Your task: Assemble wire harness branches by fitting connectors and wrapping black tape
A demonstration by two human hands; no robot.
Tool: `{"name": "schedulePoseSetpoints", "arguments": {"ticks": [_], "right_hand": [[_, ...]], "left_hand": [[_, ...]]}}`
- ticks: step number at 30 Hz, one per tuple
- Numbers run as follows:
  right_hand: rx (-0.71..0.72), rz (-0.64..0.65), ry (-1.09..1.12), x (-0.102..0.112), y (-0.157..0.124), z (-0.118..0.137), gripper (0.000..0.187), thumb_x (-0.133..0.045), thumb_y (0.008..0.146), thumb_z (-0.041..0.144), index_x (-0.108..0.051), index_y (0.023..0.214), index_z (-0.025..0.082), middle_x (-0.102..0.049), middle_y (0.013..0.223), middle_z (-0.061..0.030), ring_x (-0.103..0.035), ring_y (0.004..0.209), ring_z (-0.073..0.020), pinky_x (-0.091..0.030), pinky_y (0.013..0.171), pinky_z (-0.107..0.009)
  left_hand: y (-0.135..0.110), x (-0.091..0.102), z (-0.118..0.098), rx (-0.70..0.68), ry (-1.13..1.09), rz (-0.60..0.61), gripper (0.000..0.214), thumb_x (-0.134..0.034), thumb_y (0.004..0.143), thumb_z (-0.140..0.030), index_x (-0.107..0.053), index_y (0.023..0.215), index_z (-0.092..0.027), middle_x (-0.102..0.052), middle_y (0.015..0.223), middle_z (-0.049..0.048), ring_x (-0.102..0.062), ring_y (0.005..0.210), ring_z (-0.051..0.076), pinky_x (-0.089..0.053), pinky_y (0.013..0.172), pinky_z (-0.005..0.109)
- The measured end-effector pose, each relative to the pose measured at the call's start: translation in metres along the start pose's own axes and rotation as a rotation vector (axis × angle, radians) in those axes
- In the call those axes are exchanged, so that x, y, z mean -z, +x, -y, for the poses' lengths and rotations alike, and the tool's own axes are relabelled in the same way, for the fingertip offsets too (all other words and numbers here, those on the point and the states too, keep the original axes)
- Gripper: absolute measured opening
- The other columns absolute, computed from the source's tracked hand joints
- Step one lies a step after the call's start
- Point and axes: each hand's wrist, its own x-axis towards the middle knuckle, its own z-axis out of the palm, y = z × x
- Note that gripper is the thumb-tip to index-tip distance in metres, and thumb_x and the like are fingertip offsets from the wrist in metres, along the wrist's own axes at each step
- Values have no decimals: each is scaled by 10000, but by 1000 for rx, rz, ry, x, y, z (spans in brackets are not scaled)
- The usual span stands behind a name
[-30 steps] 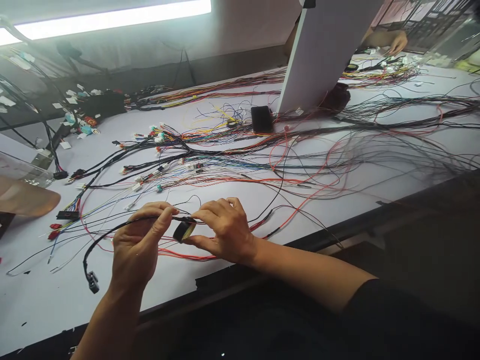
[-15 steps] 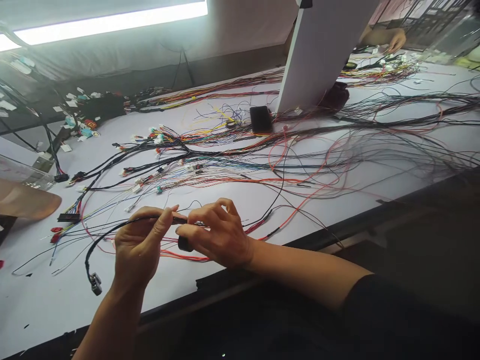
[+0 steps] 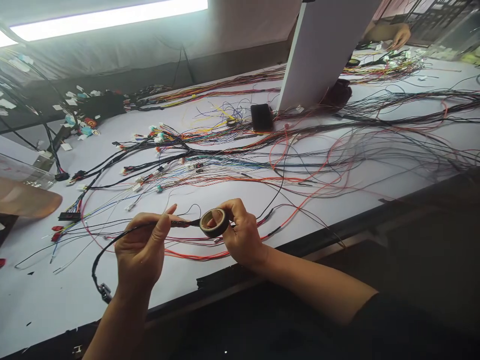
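I have my left hand (image 3: 140, 252) pinching the black-taped cable (image 3: 112, 239) just above the white table (image 3: 45, 295) while my right hand (image 3: 240, 235) grips the tape roll (image 3: 213, 222) at the cable's end, mid-wrap I judge, needing another taut turn.

- A white worktop (image 3: 375, 175) strewn with loose coloured wires (image 3: 300, 165) across its middle.
- A dark phone (image 3: 261, 117) lies towards the far edge, beside a slanted white panel (image 3: 322, 50).
- Tagged connectors (image 3: 80, 125) cluster at the far left corner.
- Another person's hand (image 3: 399, 35) works at the far right corner.
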Motion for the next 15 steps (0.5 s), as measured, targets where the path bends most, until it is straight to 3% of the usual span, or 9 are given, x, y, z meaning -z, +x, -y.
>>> {"name": "schedulePoseSetpoints", "arguments": {"ticks": [3, 6, 9, 11, 15], "right_hand": [[-42, 22, 18, -2, 3, 1, 127, -498, 939, 336, -536, 983, 222, -686, 747, -12, -680, 687, -156, -540, 666, -276], [-51, 31, 34, -3, 5, 2, 131, -503, 934, 343, -533, 976, 222, -688, 741, -9, -684, 673, -152, -541, 657, -266], [-52, 40, 41, -3, 4, 1, 126, -501, 930, 339, -528, 967, 221, -691, 748, -10, -685, 675, -151, -536, 660, -262], [-42, 52, 48, -2, 2, 1, 130, -500, 926, 342, -523, 965, 220, -694, 761, -11, -682, 678, -149, -527, 665, -260], [-28, 69, 8, 1, 4, 0, 147, -493, 913, 350, -532, 948, 213, -695, 792, -12, -671, 700, -144, -497, 677, -249]], "left_hand": [[0, 7, 5, 123, -85, 9, 135, -731, 796, -275, -628, 804, -188, -712, 742, -2, -696, 735, 170, -431, 1057, 487], [-4, 11, 15, 300, -243, 95, 285, -771, 740, -397, -624, 912, -223, -725, 811, 20, -696, 783, 191, -507, 963, 433], [-12, 6, 23, 334, -253, 146, 440, -843, 634, -417, -659, 980, -219, -722, 919, 43, -687, 857, 206, -541, 893, 350], [-16, 0, 25, 318, -170, 93, 363, -845, 643, -375, -697, 923, -197, -720, 927, 51, -678, 908, 211, -530, 909, 328], [-20, -11, 23, 291, 0, -66, 182, -766, 752, -342, -724, 817, -178, -726, 869, 56, -672, 953, 235, -491, 984, 403]]}}
